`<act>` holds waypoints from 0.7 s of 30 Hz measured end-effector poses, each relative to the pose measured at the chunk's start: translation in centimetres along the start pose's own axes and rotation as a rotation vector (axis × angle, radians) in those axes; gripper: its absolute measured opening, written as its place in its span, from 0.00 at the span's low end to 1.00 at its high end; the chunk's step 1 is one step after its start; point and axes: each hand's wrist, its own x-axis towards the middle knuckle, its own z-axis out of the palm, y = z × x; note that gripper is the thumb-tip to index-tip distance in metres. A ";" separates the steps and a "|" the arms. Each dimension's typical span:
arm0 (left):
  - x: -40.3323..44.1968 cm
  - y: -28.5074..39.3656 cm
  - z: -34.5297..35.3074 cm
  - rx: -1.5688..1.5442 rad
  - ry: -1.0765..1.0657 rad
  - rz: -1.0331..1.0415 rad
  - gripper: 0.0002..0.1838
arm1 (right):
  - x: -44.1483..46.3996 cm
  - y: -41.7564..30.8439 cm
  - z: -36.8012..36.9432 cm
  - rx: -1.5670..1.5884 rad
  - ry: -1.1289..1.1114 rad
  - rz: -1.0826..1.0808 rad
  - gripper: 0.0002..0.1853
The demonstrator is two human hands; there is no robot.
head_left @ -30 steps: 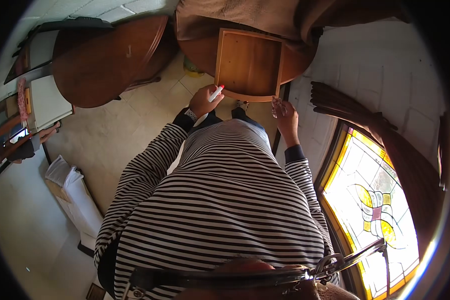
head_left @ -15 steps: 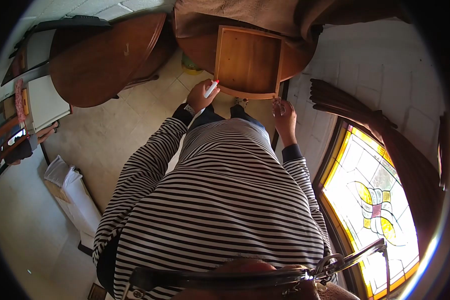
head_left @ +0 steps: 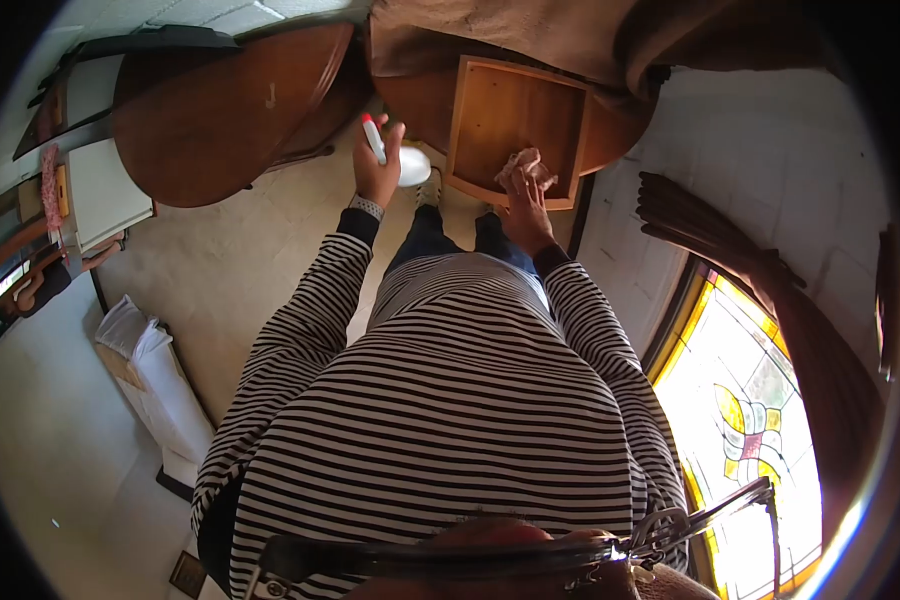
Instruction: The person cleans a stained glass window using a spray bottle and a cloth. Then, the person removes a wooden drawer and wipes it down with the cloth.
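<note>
My left hand [head_left: 377,178] is closed around a white spray bottle [head_left: 413,167] with a red tip, held up to the left of the drawer. A wooden drawer [head_left: 490,105] with low walls lies with its open side up. My right hand [head_left: 526,212] reaches over the drawer's near edge with its fingers on a crumpled pinkish cloth [head_left: 532,168]. That cloth rests against the near right part of the drawer's inside; the fingers partly cover it.
Under the drawer is a dark wooden round table [head_left: 615,135], with a brown cloth cover [head_left: 490,30] behind. Another wooden table [head_left: 220,110] stands left. A white wrapped box [head_left: 155,385] is on the floor. Another person [head_left: 45,290] shows at far left. A stained-glass window [head_left: 750,400] is right.
My right hand has moved left and up, bringing the cloth from beside the drawer into it. My left hand has shifted left and up with the bottle, which has turned.
</note>
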 end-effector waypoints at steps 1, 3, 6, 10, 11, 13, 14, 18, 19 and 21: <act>1.9 -1.6 -0.5 -0.011 0.047 0.071 0.25 | 0.1 -0.1 0.0 0.022 -0.016 0.022 0.38; 4.8 0.6 -2.0 -0.109 0.134 0.081 0.25 | 0.5 0.0 0.3 0.033 -0.058 0.013 0.38; 10.5 0.6 -5.9 -0.118 0.283 0.145 0.21 | 0.5 1.1 1.2 0.055 -0.043 -0.004 0.36; 18.2 -2.7 -11.4 0.090 0.459 0.304 0.20 | 0.5 1.5 0.9 0.057 -0.061 0.008 0.35; 20.0 -3.9 -12.7 0.165 0.492 0.327 0.21 | 0.4 1.7 1.0 0.046 -0.074 0.016 0.36; 23.0 -5.7 -14.3 0.265 0.534 0.359 0.24 | 0.6 1.4 0.9 0.043 -0.114 0.046 0.36; 24.6 -6.6 -15.1 0.315 0.557 0.374 0.25 | 0.7 1.2 1.1 0.032 -0.113 0.051 0.35; 28.5 -9.1 -16.4 0.348 0.544 0.352 0.28 | 0.9 1.0 1.5 0.005 -0.129 0.060 0.35; 29.1 -9.3 -16.6 0.284 0.551 0.359 0.29 | 1.0 0.8 1.3 0.003 -0.140 0.062 0.35; 29.5 -8.2 -16.0 0.175 0.545 0.342 0.30 | 1.0 0.3 1.3 -0.035 -0.144 0.087 0.35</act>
